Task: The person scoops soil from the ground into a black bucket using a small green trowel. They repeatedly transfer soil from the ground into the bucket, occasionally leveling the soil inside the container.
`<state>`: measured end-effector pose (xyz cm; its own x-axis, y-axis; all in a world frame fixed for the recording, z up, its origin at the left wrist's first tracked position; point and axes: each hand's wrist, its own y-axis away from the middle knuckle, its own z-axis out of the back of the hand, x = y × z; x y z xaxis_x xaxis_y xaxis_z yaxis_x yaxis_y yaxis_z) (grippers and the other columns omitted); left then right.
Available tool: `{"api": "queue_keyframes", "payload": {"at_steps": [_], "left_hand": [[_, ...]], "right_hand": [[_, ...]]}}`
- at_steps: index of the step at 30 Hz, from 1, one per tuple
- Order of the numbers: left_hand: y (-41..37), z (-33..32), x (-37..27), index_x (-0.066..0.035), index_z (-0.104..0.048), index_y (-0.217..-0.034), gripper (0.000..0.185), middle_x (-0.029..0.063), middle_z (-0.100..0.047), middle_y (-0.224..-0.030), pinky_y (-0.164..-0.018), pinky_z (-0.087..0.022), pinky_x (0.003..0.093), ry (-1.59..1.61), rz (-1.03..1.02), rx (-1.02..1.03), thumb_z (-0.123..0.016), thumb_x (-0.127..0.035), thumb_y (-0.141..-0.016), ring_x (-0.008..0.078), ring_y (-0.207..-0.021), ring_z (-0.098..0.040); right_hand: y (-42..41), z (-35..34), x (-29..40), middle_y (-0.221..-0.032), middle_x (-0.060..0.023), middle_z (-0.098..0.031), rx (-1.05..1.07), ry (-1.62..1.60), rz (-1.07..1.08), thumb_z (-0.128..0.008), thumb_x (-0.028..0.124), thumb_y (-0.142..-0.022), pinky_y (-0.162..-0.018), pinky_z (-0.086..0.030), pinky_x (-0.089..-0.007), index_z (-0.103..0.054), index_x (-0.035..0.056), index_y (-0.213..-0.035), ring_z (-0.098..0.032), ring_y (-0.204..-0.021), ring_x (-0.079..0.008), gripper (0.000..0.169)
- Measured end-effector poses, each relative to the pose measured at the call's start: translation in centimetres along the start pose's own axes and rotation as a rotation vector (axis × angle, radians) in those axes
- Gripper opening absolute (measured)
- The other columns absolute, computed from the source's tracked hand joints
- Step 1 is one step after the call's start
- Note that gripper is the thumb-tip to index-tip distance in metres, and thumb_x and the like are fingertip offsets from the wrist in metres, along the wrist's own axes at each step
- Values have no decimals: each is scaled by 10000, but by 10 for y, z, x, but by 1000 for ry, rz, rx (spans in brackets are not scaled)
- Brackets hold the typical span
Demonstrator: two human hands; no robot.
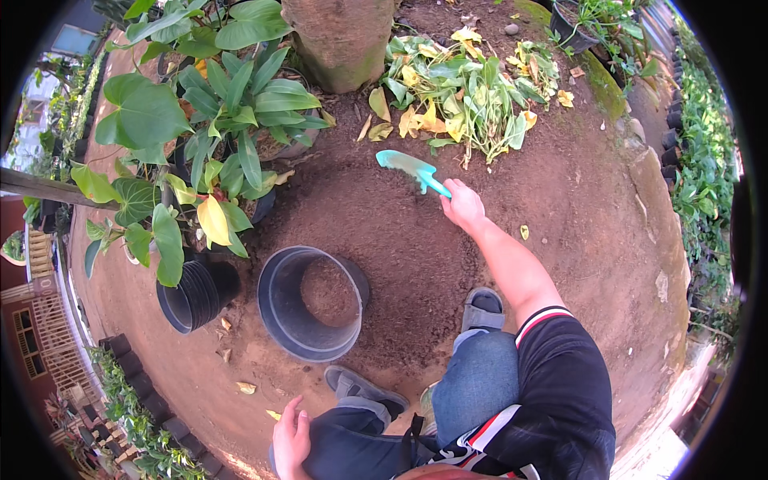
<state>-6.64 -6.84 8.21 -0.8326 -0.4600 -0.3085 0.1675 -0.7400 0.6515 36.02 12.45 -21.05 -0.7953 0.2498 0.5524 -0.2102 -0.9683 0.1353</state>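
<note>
My right hand (463,204) grips the handle of a turquoise garden trowel (408,165), its blade pointing left over loose dark soil (396,240). Some soil clings to the blade, which is partly blurred. In front of my feet stands a large black plastic plant pot (273,300), with brown soil (328,292) at its bottom. My left hand (292,438) holds nothing; it rests by my left knee with the fingers apart, below the pot. Beyond the trowel lies a heap of wilted green and yellow leafy cuttings (474,96) on the ground.
Left of the pot, a stack of black nursery pots (195,294) lies on its side. Leafy potted plants (234,114) crowd the upper left beside a tree trunk (339,42). My sandalled feet (366,390) are close to the pot. A mossy stone edge (654,198) borders the right.
</note>
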Motion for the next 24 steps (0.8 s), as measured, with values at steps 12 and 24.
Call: {"api": "queue_keyframes", "payload": {"at_steps": [12,24], "left_hand": [[3,0,1,-68,-533,-1208,355,131,-646,-763,-720,-478,363,7,-10,-12,-491,-170,-870,278,-741,-632],[9,1,11,-74,-542,-1195,342,166,-638,-802,-730,-474,384,10,-58,-46,-493,-185,-876,311,-769,-625]], "right_hand": [[-29,16,21,-956,-99,-584,182,106,127,-578,179,-782,-775,-493,-432,-561,97,-930,-595,-894,-322,170],[5,41,21,-980,-128,-608,230,117,34,-593,201,-783,-798,-488,-444,-573,86,-925,-595,-923,-340,184]]}}
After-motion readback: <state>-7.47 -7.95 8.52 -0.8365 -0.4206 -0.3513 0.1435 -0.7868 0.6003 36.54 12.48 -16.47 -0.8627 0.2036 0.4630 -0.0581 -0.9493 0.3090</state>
